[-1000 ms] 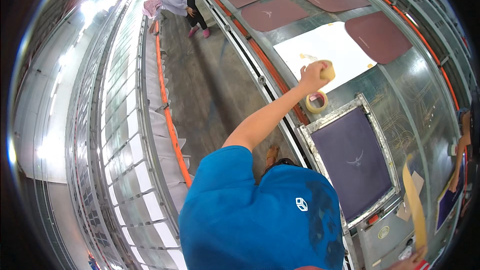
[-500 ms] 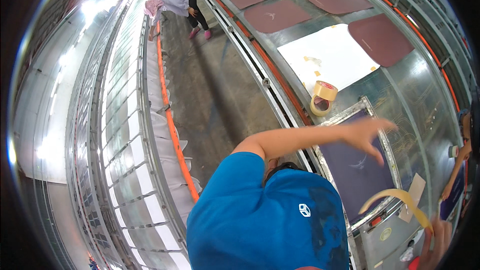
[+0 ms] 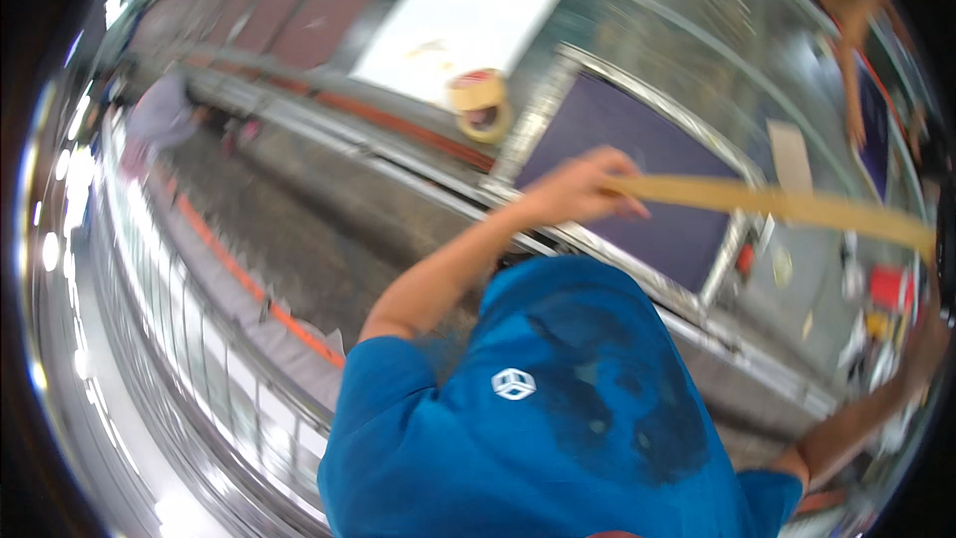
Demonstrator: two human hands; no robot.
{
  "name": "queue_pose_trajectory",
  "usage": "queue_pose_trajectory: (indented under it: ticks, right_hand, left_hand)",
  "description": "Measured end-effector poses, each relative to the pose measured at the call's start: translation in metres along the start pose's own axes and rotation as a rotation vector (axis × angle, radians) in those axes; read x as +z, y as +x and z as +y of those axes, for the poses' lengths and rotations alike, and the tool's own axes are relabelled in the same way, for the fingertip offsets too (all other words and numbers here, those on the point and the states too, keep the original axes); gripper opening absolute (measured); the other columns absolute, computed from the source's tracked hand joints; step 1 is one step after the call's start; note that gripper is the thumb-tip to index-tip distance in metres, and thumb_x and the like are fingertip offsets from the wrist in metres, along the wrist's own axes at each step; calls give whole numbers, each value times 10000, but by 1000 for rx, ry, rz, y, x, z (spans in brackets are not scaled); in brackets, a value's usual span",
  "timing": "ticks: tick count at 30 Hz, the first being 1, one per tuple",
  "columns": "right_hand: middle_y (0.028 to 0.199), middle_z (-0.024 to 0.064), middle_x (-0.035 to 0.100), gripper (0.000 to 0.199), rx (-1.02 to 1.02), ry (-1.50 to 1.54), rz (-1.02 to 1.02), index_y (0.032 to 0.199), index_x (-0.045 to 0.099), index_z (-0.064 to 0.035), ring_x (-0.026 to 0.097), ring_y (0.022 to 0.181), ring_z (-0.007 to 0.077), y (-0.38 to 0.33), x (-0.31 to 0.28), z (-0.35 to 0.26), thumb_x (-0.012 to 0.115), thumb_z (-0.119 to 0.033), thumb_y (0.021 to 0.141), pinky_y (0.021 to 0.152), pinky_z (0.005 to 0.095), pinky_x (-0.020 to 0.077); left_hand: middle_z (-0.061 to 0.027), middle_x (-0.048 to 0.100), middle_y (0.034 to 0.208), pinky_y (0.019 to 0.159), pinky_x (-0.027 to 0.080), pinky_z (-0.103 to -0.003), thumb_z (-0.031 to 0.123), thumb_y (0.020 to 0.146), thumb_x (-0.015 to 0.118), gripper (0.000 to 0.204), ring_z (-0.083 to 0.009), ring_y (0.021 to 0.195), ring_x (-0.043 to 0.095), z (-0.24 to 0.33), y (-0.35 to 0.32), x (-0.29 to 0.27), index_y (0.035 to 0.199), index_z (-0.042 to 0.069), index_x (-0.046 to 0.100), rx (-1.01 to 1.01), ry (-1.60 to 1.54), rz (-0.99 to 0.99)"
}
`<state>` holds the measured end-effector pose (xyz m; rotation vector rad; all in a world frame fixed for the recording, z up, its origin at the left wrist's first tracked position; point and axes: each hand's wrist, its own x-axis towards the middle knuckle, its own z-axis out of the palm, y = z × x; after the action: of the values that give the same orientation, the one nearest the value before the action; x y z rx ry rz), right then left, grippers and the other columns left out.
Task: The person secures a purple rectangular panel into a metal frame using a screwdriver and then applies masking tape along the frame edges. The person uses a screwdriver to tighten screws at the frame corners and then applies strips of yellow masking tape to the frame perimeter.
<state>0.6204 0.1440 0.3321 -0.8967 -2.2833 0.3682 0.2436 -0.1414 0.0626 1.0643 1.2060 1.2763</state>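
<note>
Tape strip (image 3: 797, 204) is stretching taut from the left hand (image 3: 573, 189) fingers pinching it, and is risking twisting or sticking to itself; right hand's grip cannot be told.

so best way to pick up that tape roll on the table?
Take the tape roll by its outer rim, from above. It seems to lie flat beside the dark framed screen, open core up, with nothing touching it; a thumb inside the core would also work.

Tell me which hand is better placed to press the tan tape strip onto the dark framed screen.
Probably the left. The left hand pinches one end of the tape strip directly over the dark framed screen; the right hand sits out at the picture's rim, past the frame, and is blurred.
</note>
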Motion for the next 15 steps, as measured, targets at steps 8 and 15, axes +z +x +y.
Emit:
queue_pose_trajectory:
  ticks: [8, 15]
  right_hand:
    - [1106, 24, 659, 256, 850, 655, -55, 1209, 629, -55, 622, 1005, 116, -157, 160, 101, 639, -187, 990, 886, 289, 509]
    - [989, 48, 705, 272, 1055, 658, -226, 1131, 677, 13, 648, 869, 113, -288, 267, 140, 681, -190, 951, 769, 267, 530]
  left_hand:
    - [-135, 716, 1048, 803, 579, -333, 128, 953, 658, 196, -207, 917, 703, -41, -30, -67, 1076, -24, 658, -362, -83, 235]
    - [-72, 686, 909, 743, 553, -273, 118, 958, 658, 191, -125, 830, 657, -100, -27, -90, 1117, 12, 657, -461, -10, 456]
